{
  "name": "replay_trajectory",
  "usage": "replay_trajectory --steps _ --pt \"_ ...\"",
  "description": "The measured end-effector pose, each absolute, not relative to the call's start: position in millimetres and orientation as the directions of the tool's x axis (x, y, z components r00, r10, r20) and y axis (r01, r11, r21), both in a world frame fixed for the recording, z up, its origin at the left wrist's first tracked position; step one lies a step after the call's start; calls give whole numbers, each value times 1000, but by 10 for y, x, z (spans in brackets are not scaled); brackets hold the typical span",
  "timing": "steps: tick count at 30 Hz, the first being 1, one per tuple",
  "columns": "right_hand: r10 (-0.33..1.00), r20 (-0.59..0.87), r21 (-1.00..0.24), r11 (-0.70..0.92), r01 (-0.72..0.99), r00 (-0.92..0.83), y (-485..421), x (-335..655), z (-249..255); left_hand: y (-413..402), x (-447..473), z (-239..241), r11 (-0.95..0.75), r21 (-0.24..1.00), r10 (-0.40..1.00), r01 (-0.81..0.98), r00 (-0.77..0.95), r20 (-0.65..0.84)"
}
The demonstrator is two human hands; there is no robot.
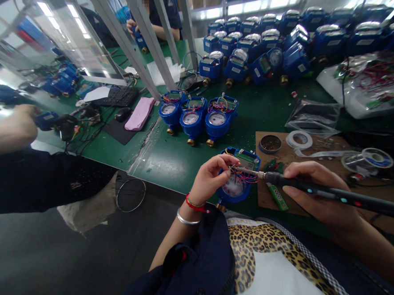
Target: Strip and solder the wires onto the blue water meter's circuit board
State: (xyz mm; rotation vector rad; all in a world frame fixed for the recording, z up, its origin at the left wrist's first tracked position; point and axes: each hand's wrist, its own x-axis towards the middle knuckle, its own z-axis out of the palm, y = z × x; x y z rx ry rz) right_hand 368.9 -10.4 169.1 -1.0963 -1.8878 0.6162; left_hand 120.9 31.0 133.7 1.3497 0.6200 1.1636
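Note:
A blue water meter (239, 180) with its cover off lies at the near edge of the green bench, its red and other thin wires and a small green circuit board exposed. My left hand (209, 178) is closed in a pinch on the thin wires (241, 177) just above the dial. My right hand (316, 192) grips a black soldering iron (336, 195), whose metal tip touches the wires beside my left fingertips.
Three open blue meters (195, 114) stand in a row behind, many more (277, 44) at the back right. A brown board (321, 166) holds a tape roll (299, 139), a round tin (270, 144) and a solder spool (371, 159). A co-worker's sleeve (35, 175) reaches in from the left; another person works at the far side.

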Motion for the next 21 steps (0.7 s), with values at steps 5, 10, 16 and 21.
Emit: replay_trajectory --steps 5,10,16,21 --pt "863 421 -729 504 463 -277 -103 3689 1715 308 1210 1336 -163 944 893 -286 365 264" --pt "857 454 -732 515 447 -244 -112 3686 1731 304 1210 1349 -153 949 901 -275 357 248" --pt "877 444 -788 480 385 -184 -145 3722 1713 306 1212 1352 -164 950 900 -265 355 254" --pt "874 459 -780 482 399 -158 -171 3757 1699 312 1205 1317 -170 943 892 -287 362 271"
